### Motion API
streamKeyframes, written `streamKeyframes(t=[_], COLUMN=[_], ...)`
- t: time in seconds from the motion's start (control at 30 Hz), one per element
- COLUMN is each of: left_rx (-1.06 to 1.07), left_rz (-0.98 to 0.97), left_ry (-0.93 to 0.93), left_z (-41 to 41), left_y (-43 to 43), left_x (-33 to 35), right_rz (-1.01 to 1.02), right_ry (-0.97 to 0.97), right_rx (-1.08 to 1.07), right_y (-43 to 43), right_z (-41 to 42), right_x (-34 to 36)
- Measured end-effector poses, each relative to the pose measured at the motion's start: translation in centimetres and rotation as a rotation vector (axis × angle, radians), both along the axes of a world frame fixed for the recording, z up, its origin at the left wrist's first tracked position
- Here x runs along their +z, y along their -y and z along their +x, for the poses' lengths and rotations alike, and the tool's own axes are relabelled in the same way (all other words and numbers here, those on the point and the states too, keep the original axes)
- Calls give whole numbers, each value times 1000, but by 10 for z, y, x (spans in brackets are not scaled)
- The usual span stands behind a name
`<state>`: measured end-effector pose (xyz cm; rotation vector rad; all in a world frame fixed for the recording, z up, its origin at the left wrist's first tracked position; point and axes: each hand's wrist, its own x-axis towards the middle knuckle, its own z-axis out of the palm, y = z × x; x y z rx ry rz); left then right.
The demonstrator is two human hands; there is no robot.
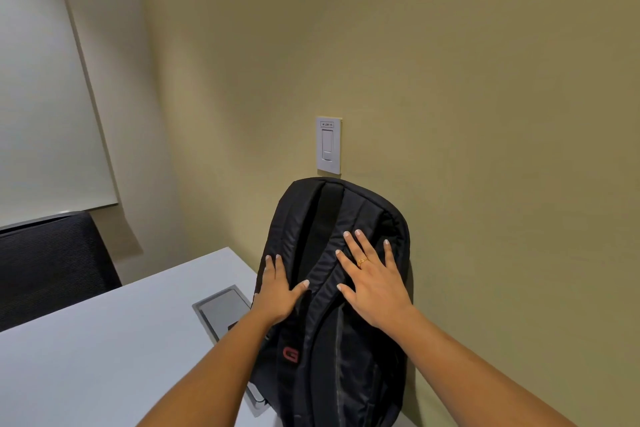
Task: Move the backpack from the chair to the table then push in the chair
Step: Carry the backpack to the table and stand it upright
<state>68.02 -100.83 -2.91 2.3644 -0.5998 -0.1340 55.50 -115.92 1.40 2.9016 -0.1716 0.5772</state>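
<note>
The black backpack [332, 218] stands upright on the white table [104, 340], at its right edge, leaning against the tan wall. Its straps face me and a red logo shows low on its left side. My left hand [277, 291] lies on the backpack's left side, fingers wrapped around its edge. My right hand [374, 284], wearing a ring, rests flat with spread fingers on the bag's upper right. A dark chair [48, 267] stands at the far left behind the table; I cannot tell if it is the task's chair.
A grey metal cable hatch [221, 310] is set into the tabletop just left of the backpack. A white wall switch [328, 145] sits above the bag. A whiteboard [41, 97] hangs on the left wall.
</note>
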Motion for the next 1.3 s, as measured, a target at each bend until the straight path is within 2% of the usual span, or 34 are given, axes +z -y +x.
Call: streamKeyframes(t=[0.27,0.63,0.9,1.3], left_rx=[-28,-58,-7,-8], left_rz=[110,131,410,409], left_ry=[-38,-36,65,88], left_z=[-7,-28,-54,-110], left_y=[-9,-24,-33,-58], left_x=[0,7,-2,-29], right_rz=[-6,10,38,110], right_ry=[-60,-112,-152,-239], right_rx=[-19,-8,-3,-35], right_y=[-4,-16,-28,-53], right_z=[-2,-14,-35,-73], right_x=[-2,1,-10,-46])
